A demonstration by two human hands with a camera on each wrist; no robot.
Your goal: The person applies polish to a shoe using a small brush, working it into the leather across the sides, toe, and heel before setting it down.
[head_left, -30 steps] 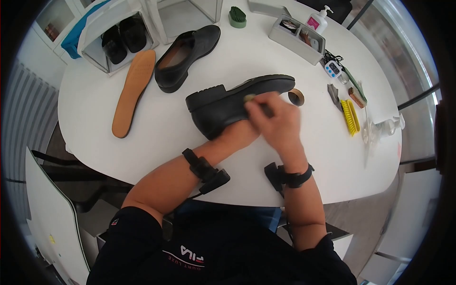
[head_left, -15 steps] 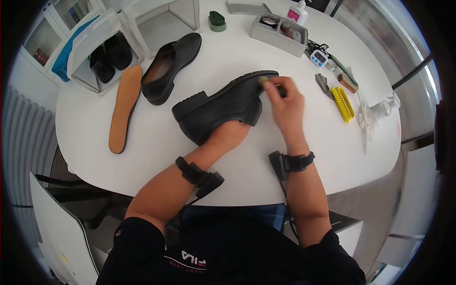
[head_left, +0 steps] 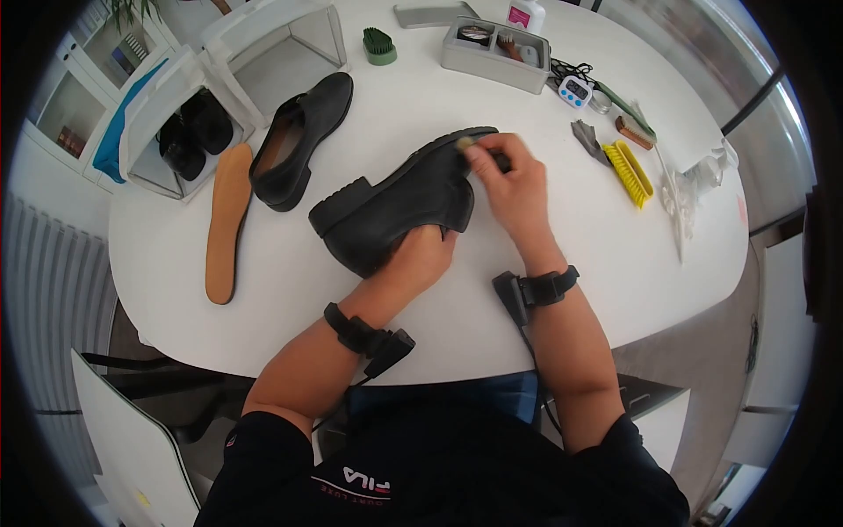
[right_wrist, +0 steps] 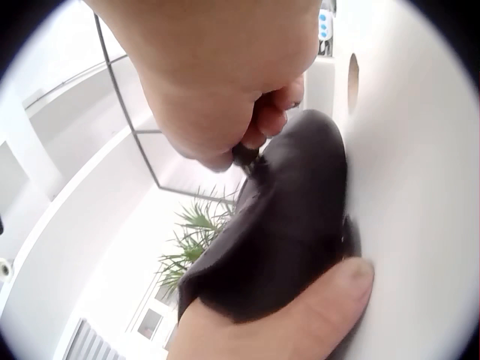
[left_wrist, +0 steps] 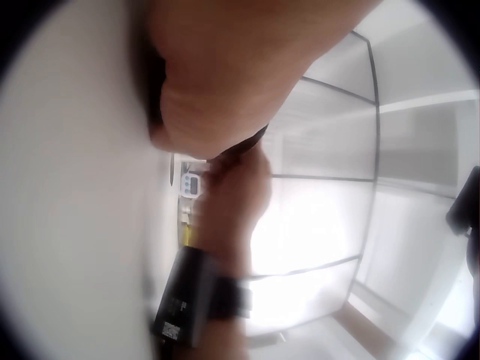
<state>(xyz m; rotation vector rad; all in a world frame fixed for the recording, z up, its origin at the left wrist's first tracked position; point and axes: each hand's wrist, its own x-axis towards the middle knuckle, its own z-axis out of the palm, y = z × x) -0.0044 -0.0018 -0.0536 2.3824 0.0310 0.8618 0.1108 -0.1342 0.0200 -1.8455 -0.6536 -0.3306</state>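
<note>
Shoe [head_left: 395, 202], black, lies tipped on its side above the desk [head_left: 307, 329], heel to the left, toe up and to the right, sole facing away from the person. Can't tell if it touches the desk.

Left hand [head_left: 420, 263] goes into the shoe opening. Its grip is on the shoe: thumb along the outside, other fingers hidden inside, so can't tell how those lie.

Right hand [head_left: 520, 189] is at the toe end. Its grip is closed, pinching a small dark-handled brush [right_wrist: 247, 159], fingers curled in. Bristles touch the upper in the right wrist view.

Other stuff on the desk: second black shoe [head_left: 327, 107] upright, left of and beyond the first, tan insole [head_left: 226, 224] beside it. Dark pair [head_left: 206, 123] sits in a clear-sided case. Green brush [head_left: 379, 48] is further back, with grey box [head_left: 496, 68] to its right. Timer [head_left: 575, 91], wooden brush [head_left: 635, 133] and yellow brush [head_left: 628, 174] are at right. Left wrist view is blurred.
</note>
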